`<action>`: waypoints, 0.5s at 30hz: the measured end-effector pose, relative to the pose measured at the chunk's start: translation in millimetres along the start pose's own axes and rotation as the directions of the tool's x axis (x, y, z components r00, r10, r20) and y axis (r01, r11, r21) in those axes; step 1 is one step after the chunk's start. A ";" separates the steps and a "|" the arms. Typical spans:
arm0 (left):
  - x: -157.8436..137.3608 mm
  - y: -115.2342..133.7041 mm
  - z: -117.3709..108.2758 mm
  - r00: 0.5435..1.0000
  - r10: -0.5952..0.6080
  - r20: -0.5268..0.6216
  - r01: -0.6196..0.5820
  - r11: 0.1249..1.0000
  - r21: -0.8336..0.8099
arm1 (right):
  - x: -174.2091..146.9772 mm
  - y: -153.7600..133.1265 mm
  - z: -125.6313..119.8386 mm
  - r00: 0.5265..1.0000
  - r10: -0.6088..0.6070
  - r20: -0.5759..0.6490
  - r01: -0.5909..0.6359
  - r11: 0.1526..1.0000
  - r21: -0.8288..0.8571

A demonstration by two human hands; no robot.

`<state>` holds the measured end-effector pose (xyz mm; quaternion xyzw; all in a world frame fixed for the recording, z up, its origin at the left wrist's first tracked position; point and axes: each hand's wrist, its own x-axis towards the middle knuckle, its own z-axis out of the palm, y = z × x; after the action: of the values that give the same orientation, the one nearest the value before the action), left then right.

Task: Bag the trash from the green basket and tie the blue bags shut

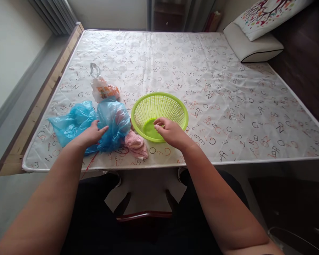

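My left hand is at the blue plastic bag, its thumb and fingers apart; whether it touches the bag I cannot tell. Something pinkish shows dimly through the bag's thin film. Over the near rim of a green plastic basket hovers my right hand, fingers curved with a gap to the thumb and nothing between them. Inside, the basket's slatted wall and solid base show bare. A pink cloth lies crumpled between the blue bag and the basket.
Behind the blue bag stands a tied white plastic bag with orange print. All rest on a letter-patterned mattress. A cushion and a printed pillow lie at the far right. A red string hangs by the front edge.
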<state>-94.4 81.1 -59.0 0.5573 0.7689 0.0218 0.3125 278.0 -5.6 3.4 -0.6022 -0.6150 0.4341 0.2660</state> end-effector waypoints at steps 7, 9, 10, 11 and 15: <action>0.8 -15.3 -22.8 0.996 -0.047 -0.070 0.059 0.980 0.192 | 2.2 1.6 0.8 1.000 0.006 -0.015 -0.006 0.999 -0.044; 1.5 -23.5 -23.3 0.998 -0.045 -0.043 0.054 0.971 0.234 | 3.2 1.9 1.0 1.000 0.007 -0.021 -0.008 0.998 -0.054; 2.4 -28.8 -23.2 0.999 -0.037 -0.030 0.043 0.964 0.263 | 3.8 1.9 1.2 1.000 0.009 -0.023 -0.010 0.998 -0.061; 3.7 -34.8 -23.1 1.000 -0.023 -0.016 0.027 0.956 0.293 | 4.5 1.9 1.5 1.000 0.013 -0.025 -0.014 0.998 -0.069; 9.7 -65.1 -23.3 1.000 0.002 0.024 -0.010 0.944 0.331 | 7.7 1.8 3.8 0.999 0.017 -0.031 -0.020 0.996 -0.086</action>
<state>-162.8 72.2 -69.5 0.6044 0.7564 -0.1130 0.2234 274.7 1.0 -1.5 -0.6252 -0.6235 0.4006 0.2448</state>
